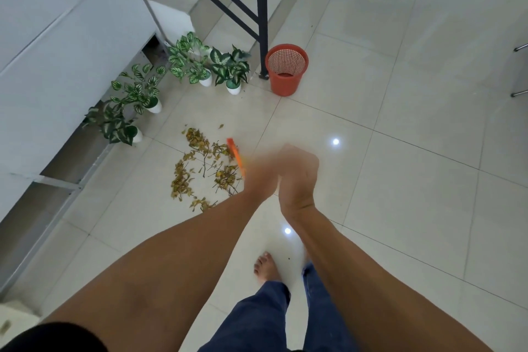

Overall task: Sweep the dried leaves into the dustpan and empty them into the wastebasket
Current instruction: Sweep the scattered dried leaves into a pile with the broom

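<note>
leaves (201, 164): loose pile on the floor (400, 166), well short of the bin
bin (286, 68): orange, upright, beyond the leaves, touching the black railing post (262, 14)
left hand (261, 177): blurred, at the pile's right edge, seems closed on an orange handle (236, 156); grip too smeared to tell
right hand (300, 177): blurred, just beside the left; fingers unclear
plants (183, 77): four white pots, left of the bin, beyond the leaves, along a white cabinet (57, 51)
foot (267, 267): bare, near side of the pile
</note>
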{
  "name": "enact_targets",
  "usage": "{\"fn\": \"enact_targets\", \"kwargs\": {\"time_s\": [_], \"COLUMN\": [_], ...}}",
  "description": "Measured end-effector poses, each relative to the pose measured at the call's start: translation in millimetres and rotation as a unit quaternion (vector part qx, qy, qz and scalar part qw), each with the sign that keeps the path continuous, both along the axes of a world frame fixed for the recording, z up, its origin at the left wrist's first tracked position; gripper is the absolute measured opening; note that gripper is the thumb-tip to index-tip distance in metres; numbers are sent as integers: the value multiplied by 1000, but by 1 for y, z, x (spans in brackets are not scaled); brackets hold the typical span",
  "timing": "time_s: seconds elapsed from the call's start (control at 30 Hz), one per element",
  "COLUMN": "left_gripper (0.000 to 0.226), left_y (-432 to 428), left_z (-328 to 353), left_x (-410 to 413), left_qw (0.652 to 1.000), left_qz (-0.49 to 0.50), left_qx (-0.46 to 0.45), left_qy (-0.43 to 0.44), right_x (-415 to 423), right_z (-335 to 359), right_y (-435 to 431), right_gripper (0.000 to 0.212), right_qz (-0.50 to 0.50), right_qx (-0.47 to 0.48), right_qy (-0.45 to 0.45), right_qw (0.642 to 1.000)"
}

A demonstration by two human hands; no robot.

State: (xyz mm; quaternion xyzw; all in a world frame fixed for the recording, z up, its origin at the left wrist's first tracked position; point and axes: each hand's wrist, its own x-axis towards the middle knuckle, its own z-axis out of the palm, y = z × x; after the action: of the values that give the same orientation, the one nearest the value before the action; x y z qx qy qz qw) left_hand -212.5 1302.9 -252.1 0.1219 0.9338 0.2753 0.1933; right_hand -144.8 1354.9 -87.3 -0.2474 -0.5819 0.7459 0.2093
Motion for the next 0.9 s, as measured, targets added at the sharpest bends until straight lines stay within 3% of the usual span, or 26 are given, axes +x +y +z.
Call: {"fn": "enact_targets", "kwargs": {"time_s": [0.2, 0.27, 0.37, 0.43, 0.5, 0.63, 0.8, 0.9], "left_gripper": [27, 28, 28, 37, 42, 38, 40, 39], "left_y": [22, 27, 28, 22, 11, -13, -3, 11], "left_z": [22, 33, 76, 98, 75, 5, 44, 53], "left_x": [-2, -4, 20, 35, 35, 13, 11, 6], "left_qw": [999, 999, 987, 970, 974, 999, 999, 999], "left_qz": [-15, -4, -6, 75, 82, 22, 12, 16], "left_qx": [-9, 50, 160, 220, 194, 23, 30, 32], "left_qy": [31, -9, 13, 72, 82, -27, 13, -18], "right_x": [5, 8, 13, 15, 17, 14, 10, 11], "right_z": [22, 28, 26, 19, 12, 10, 20, 24], "right_y": [10, 12, 6, 0, -6, -11, 2, 8], "right_gripper": [40, 39, 38, 40, 39, 35, 36, 36], "right_qz": [1, 3, 7, 16, 16, -2, 0, 4], "right_qx": [34, 59, 84, 84, 61, 0, -13, 18], "right_qy": [30, 36, 38, 31, 10, -9, 22, 34], "right_qw": [999, 998, 996, 996, 998, 1000, 1000, 999]}}
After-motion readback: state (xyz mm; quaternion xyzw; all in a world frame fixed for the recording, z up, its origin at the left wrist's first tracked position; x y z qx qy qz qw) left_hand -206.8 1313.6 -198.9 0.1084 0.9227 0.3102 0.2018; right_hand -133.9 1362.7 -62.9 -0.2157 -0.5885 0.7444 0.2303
